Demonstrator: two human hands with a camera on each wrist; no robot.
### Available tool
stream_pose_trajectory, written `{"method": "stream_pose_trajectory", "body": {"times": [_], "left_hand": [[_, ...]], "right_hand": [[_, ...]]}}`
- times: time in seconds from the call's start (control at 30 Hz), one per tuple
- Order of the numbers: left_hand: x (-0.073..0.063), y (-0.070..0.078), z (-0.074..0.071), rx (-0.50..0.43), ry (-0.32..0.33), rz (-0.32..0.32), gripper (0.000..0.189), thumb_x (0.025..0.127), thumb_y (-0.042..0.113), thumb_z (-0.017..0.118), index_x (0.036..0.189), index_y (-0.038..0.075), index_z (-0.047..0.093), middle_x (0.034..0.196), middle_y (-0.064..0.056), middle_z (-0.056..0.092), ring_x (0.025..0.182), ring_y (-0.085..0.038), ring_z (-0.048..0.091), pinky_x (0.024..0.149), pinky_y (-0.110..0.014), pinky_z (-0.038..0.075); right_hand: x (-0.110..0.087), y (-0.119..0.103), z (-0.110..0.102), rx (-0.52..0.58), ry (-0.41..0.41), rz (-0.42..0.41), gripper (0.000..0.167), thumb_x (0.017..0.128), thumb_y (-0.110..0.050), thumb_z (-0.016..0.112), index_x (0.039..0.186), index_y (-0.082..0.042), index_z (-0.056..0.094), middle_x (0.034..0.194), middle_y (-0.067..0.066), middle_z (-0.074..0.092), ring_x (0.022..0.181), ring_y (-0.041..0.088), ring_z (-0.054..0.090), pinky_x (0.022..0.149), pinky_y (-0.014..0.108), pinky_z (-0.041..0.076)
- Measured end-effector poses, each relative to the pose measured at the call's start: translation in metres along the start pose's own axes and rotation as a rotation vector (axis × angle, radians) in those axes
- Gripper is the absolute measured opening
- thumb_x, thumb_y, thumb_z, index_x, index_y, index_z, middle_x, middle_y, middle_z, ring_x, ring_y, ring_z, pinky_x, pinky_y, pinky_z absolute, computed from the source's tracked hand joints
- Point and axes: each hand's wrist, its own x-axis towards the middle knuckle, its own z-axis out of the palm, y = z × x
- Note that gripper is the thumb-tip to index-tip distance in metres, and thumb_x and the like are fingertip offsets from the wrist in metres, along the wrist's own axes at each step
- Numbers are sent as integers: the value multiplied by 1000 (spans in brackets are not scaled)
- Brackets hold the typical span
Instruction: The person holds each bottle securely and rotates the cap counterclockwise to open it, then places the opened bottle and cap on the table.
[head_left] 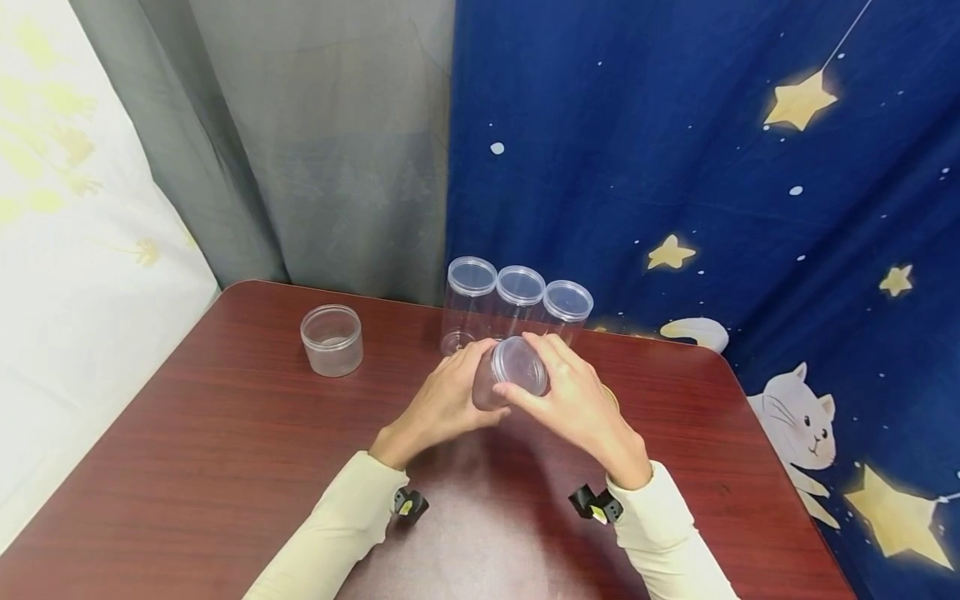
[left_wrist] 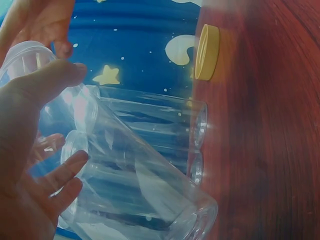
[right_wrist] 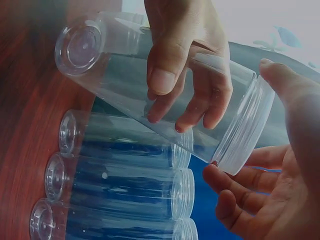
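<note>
Left grip curls facing the right grip, which seems curled too.

Held jar: tall clear cylinder, smooth see-through walls, round ringed base. Tilted, lid end up and to the right, base lower and to the left. It's over the far-middle part of the table. Lid: round, translucent, ribbed side, sitting on the jar mouth; can't tell how tight. Left hand wraps the body, thumb one side, fingers the other. Right hand grips the lid rim between thumb and fingers.
</note>
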Motion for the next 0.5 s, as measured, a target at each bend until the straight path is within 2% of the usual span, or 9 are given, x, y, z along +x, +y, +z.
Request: {"method": "stream_pose_trajectory", "body": {"times": [0.5], "left_hand": [[-1, -2, -2, -87, -43, -44, 91, 65, 34, 91, 139, 7, 46, 127, -7, 60, 111, -23, 60, 95, -43, 50]], "right_hand": [[-2, 4, -2, 65, 8, -74, 74, 78, -53, 79, 138, -16, 56, 128, 2, 62, 110, 17, 61, 87, 39, 54]]}}
